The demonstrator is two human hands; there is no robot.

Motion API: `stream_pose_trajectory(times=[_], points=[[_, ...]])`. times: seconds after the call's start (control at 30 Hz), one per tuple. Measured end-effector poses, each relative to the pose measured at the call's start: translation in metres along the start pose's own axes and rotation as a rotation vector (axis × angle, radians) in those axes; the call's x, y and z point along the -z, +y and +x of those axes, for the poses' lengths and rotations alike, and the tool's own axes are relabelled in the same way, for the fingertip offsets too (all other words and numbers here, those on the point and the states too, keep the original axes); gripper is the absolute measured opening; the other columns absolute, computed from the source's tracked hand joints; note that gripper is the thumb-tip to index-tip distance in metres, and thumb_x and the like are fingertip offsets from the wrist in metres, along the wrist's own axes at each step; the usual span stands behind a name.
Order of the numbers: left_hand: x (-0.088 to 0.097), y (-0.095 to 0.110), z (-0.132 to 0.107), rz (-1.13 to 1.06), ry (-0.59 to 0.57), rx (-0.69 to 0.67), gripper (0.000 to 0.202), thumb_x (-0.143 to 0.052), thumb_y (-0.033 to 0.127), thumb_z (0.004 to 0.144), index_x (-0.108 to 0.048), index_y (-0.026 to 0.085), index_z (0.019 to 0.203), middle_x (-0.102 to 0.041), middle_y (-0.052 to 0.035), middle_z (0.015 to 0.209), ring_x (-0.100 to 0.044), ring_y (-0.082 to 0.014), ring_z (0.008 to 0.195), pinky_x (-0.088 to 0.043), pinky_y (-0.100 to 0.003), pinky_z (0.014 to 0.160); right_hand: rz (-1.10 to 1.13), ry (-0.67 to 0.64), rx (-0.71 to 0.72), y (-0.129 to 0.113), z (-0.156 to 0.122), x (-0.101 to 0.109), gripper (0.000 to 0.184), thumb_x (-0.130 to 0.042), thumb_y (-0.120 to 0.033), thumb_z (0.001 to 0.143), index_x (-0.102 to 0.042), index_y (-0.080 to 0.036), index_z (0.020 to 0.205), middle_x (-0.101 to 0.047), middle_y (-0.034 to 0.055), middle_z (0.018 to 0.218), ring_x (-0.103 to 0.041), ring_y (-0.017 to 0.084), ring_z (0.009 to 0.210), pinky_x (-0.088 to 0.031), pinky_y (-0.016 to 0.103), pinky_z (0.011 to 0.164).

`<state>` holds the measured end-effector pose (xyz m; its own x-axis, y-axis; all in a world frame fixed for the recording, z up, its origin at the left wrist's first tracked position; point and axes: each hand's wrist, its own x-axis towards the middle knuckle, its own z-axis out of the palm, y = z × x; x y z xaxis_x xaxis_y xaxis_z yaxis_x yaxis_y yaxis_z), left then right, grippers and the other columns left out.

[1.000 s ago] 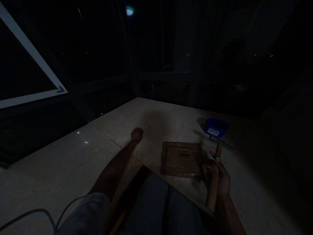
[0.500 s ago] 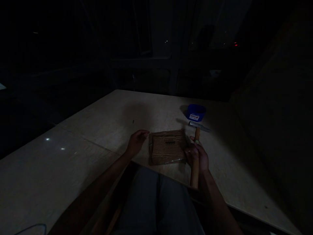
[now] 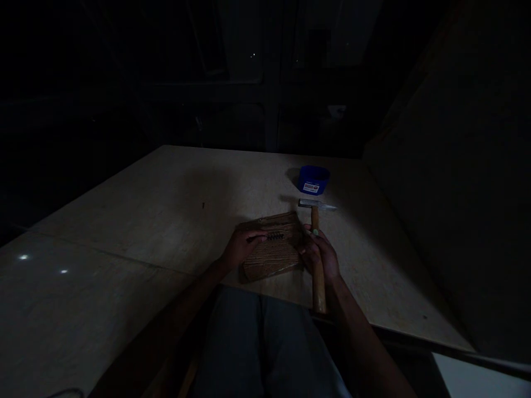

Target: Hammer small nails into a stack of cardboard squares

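Observation:
The scene is very dark. A small ridged wooden block (image 3: 276, 251) with a row of dark nails near its top lies on a pale board (image 3: 174, 215). My left hand (image 3: 243, 246) rests on the block's left part, fingers curled toward the nails in a pinch. My right hand (image 3: 319, 257) is wrapped round the wooden handle of a hammer (image 3: 317, 243), just right of the block. The hammer's metal head points away from me, near a blue tub.
A small blue tub (image 3: 314, 179) with a label stands beyond the hammer head. A tiny dark speck, perhaps a nail (image 3: 203, 205), lies on the board further left. My legs (image 3: 257, 342) are under the board's near edge. A dark panel rises on the right.
My left hand came from the far left of the board onto the wooden block. The view swung leftward and down; my right hand stayed closed on the hammer handle.

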<state>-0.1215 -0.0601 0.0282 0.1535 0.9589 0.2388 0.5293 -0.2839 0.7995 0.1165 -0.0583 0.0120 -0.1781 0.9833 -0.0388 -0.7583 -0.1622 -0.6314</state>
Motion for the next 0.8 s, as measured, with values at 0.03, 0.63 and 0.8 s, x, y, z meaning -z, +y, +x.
stream_pose_trajectory(times=[0.03,0.63,0.8], points=[[-0.001,-0.003,0.0,-0.002,-0.002,0.007,0.017,-0.067,0.027,0.088,-0.08,0.025,0.099,-0.079,-0.0032,0.102,-0.074,-0.0218,0.098,-0.057,-0.036,0.095,-0.003,0.0,0.004,0.0,0.0,0.0,0.016,-0.067,-0.019,0.085,-0.068,-0.02,0.101,-0.039,-0.0142,0.043,-0.028,0.005,0.032,-0.05,0.019,0.051],[-0.011,-0.027,-0.006,-0.111,-0.011,-0.026,0.02,-0.061,0.025,0.091,-0.079,0.024,0.1,-0.08,-0.0019,0.1,-0.074,-0.0189,0.093,-0.059,-0.03,0.087,-0.087,-0.002,-0.007,0.001,0.002,0.001,0.014,-0.064,-0.019,0.086,-0.067,-0.021,0.1,-0.038,-0.0143,0.04,-0.026,0.006,0.033,-0.051,0.021,0.052],[-0.015,-0.024,-0.007,-0.16,0.005,-0.013,0.022,-0.062,0.028,0.091,-0.079,0.024,0.103,-0.079,-0.003,0.102,-0.074,-0.0199,0.095,-0.058,-0.032,0.09,-0.12,0.019,-0.007,0.0,0.001,-0.001,0.012,-0.066,-0.02,0.085,-0.067,-0.021,0.097,-0.038,-0.0141,0.041,-0.028,0.006,0.033,-0.05,0.02,0.053]])
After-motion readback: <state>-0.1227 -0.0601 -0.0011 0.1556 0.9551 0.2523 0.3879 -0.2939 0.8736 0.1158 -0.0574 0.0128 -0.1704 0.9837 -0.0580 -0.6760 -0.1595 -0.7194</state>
